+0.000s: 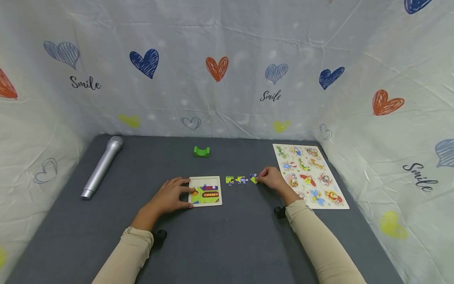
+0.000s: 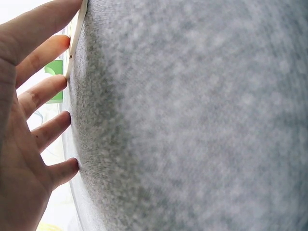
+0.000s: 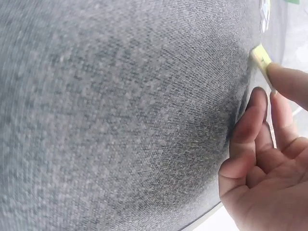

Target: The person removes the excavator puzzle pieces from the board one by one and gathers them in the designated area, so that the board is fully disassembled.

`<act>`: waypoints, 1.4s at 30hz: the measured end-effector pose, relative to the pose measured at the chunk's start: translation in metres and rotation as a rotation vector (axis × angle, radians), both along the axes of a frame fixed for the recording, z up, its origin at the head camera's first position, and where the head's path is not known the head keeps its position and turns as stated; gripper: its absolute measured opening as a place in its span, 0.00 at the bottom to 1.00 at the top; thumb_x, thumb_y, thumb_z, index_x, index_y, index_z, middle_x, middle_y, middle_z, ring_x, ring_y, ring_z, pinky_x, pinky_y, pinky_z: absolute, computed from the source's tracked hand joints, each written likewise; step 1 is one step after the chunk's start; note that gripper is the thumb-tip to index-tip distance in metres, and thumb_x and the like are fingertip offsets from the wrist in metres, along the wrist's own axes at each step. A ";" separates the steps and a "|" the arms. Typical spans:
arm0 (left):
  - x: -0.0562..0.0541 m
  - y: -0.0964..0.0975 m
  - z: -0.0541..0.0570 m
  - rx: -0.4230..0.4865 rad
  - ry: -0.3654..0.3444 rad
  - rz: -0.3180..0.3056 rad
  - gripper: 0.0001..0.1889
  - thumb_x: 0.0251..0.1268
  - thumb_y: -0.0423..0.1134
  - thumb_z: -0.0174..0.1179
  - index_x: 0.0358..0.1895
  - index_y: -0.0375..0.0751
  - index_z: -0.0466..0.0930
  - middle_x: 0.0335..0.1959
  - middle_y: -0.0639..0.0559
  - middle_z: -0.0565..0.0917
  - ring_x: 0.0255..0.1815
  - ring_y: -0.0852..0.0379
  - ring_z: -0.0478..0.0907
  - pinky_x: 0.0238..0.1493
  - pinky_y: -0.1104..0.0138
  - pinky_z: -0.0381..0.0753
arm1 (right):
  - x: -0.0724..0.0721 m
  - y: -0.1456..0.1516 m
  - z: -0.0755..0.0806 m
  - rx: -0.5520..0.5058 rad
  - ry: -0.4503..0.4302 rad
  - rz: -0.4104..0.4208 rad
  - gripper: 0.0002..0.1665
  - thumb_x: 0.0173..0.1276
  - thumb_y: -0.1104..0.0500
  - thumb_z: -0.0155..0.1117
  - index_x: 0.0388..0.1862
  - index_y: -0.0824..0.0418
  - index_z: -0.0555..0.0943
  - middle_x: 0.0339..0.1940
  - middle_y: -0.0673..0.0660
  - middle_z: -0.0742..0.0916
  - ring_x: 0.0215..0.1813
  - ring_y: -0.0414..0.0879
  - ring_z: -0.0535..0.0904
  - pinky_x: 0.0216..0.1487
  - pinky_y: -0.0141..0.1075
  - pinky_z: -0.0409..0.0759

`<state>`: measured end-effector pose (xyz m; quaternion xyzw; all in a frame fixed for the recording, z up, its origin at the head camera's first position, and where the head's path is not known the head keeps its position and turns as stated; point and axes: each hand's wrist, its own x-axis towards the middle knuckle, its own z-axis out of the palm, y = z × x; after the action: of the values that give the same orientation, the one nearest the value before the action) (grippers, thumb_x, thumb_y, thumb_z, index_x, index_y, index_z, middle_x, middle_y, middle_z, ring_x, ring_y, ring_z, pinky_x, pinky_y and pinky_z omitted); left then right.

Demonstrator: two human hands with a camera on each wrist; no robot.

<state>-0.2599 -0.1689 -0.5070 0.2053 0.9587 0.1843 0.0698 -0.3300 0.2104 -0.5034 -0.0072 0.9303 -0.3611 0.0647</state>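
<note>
A small jigsaw puzzle board (image 1: 207,204) with a pale frame lies near the middle of the table, partly filled with colourful pieces. My left hand (image 1: 173,196) rests at its left side, fingers spread and touching the frame and picture. In the left wrist view, the left hand (image 2: 24,125) has its thumb and fingertips along the board's edge. Between thumb and fingers my right hand (image 1: 272,179) pinches a puzzle piece (image 1: 253,179), green-yellow and purple. That puzzle piece (image 3: 261,58) appears edge-on in the right wrist view. Two loose pieces, one green-yellow (image 1: 229,180) and one purple-yellow (image 1: 242,180), lie between board and right hand.
A larger animal puzzle board (image 1: 306,169) lies at the right, partly under the right forearm. At the back stands a green arched block (image 1: 201,152). A silver microphone (image 1: 103,167) lies along the left side. A white curtain with hearts (image 1: 241,39) surrounds the table.
</note>
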 end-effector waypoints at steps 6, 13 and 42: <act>0.000 -0.001 -0.001 -0.004 0.002 0.003 0.29 0.52 0.55 0.72 0.58 0.50 0.82 0.70 0.43 0.69 0.73 0.36 0.57 0.68 0.33 0.50 | 0.000 -0.002 0.001 0.047 0.036 0.040 0.12 0.59 0.59 0.70 0.36 0.67 0.81 0.28 0.58 0.87 0.29 0.43 0.79 0.29 0.33 0.73; 0.000 -0.001 -0.002 -0.008 0.001 0.002 0.29 0.52 0.55 0.71 0.58 0.50 0.82 0.70 0.44 0.68 0.73 0.36 0.57 0.68 0.33 0.50 | 0.002 -0.005 0.002 -0.006 0.033 0.128 0.16 0.62 0.64 0.65 0.48 0.70 0.80 0.32 0.64 0.88 0.32 0.47 0.83 0.31 0.34 0.75; 0.001 0.000 0.000 -0.002 -0.002 0.008 0.29 0.52 0.55 0.71 0.59 0.51 0.82 0.70 0.44 0.68 0.73 0.36 0.57 0.68 0.34 0.50 | -0.003 -0.009 0.006 0.043 0.100 0.194 0.09 0.70 0.61 0.62 0.43 0.63 0.87 0.41 0.59 0.88 0.39 0.48 0.81 0.40 0.40 0.78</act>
<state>-0.2590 -0.1686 -0.5072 0.2010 0.9597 0.1837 0.0701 -0.3328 0.2013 -0.4973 -0.1141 0.9347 -0.3324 0.0530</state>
